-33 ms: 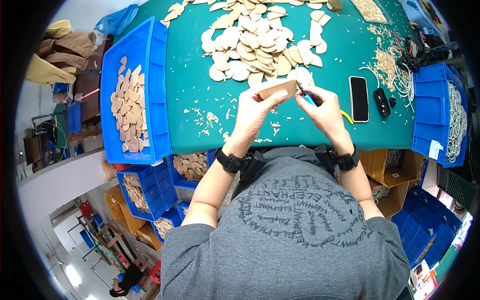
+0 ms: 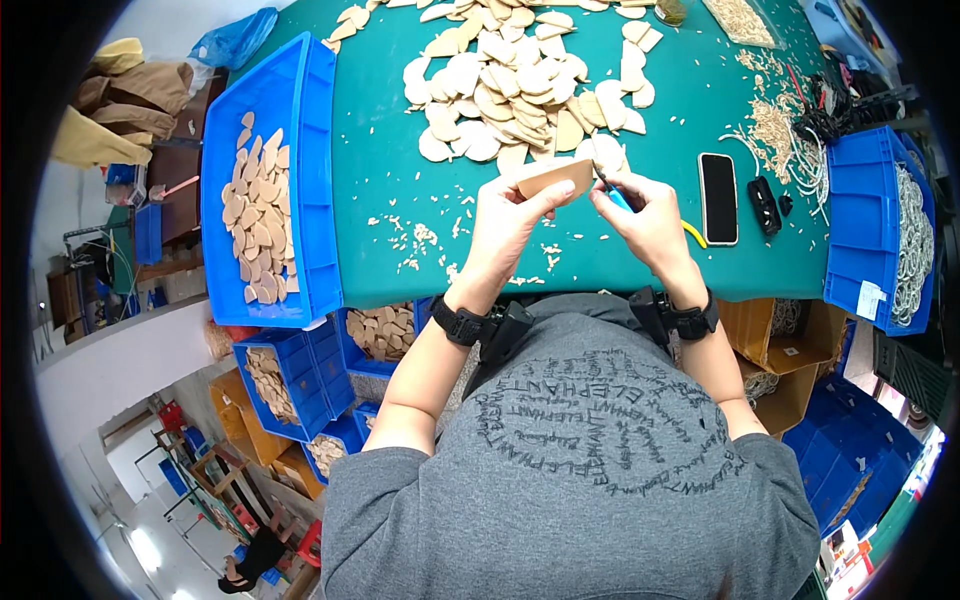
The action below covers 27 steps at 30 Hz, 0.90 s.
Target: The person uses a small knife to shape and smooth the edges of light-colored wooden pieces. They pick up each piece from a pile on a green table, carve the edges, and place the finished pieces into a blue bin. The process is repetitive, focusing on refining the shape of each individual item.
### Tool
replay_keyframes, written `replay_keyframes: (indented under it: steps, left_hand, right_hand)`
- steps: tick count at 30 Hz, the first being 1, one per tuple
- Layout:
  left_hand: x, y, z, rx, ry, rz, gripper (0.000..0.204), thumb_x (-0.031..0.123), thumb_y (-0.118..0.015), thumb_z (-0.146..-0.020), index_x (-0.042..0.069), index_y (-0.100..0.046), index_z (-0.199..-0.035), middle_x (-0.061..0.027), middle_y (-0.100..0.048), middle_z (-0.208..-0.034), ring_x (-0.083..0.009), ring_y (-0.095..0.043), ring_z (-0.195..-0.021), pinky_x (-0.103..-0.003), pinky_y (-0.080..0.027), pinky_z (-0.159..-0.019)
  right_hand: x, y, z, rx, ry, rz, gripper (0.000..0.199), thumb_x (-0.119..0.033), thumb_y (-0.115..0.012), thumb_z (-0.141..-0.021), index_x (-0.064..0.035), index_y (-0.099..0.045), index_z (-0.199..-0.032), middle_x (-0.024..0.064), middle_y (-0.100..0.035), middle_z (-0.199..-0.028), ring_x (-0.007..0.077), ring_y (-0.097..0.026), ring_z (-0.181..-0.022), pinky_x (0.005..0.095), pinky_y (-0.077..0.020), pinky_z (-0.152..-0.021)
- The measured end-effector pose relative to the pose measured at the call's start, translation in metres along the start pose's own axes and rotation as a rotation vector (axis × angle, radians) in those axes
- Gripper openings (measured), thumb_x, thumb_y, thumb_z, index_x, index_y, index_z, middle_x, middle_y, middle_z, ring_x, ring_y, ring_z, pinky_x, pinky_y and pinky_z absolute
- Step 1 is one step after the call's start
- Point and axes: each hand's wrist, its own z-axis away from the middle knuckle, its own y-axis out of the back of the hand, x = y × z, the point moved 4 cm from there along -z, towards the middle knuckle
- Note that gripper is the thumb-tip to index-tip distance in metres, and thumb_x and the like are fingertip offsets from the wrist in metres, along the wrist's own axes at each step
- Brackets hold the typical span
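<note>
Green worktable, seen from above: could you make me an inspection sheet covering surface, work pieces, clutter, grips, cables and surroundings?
Surface: green tabletop, littered with pale scraps.
Job's things: pile of pale pieces at the far middle; more pieces in the blue bin at left.
Clutter: phone and black case on the right.
Grips: left hand holds a tan piece; right hand holds a blue-handled tool, tip close to the piece, contact unclear.
Cables: dark tangle at right, possibly cables; pale curved strands beside it.
Surroundings: second blue bin at right, holding strands; another person in the background, lower left.
</note>
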Motion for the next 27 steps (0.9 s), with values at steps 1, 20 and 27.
replay_keyframes:
  steps: [1, 20, 27]
  left_hand:
    - [0.000, 0.002, 0.000, 0.001, 0.004, 0.005, 0.038, 0.019, -0.078, -0.078, 0.000, -0.065, -0.109, -0.0032, -0.067, -0.094, -0.0069, -0.059, -0.081, -0.021, -0.047, -0.066]
    - [-0.018, 0.145, -0.032, 0.607, -0.153, -0.297, 0.046, 0.031, -0.072, -0.082, 0.004, -0.060, -0.117, -0.0062, -0.061, -0.110, -0.0177, -0.057, -0.092, -0.031, -0.047, -0.079]
    - [-0.110, 0.022, -0.097, 0.041, -0.386, -1.352, 0.051, 0.027, -0.077, -0.073, 0.003, -0.055, -0.112, -0.0146, -0.059, -0.103, -0.0291, -0.055, -0.102, -0.037, -0.047, -0.087]
  right_hand:
    - [0.001, -0.001, -0.001, -0.005, -0.005, 0.002, 0.016, -0.011, -0.070, -0.083, 0.0019, -0.067, -0.092, -0.0022, -0.061, -0.074, 0.0027, -0.048, -0.065, 0.0202, -0.0386, -0.056]
    - [0.021, 0.020, -0.004, 0.039, -0.144, -0.179, 0.014, -0.008, -0.067, -0.085, 0.0022, -0.065, -0.093, -0.0034, -0.059, -0.077, 0.0018, -0.050, -0.069, 0.0181, -0.0402, -0.061]
    - [0.049, 0.024, 0.011, 0.132, -0.106, -0.116, 0.017, -0.014, -0.070, -0.082, -0.0004, -0.066, -0.090, -0.0040, -0.057, -0.070, 0.0031, -0.046, -0.064, 0.0201, -0.0375, -0.057]
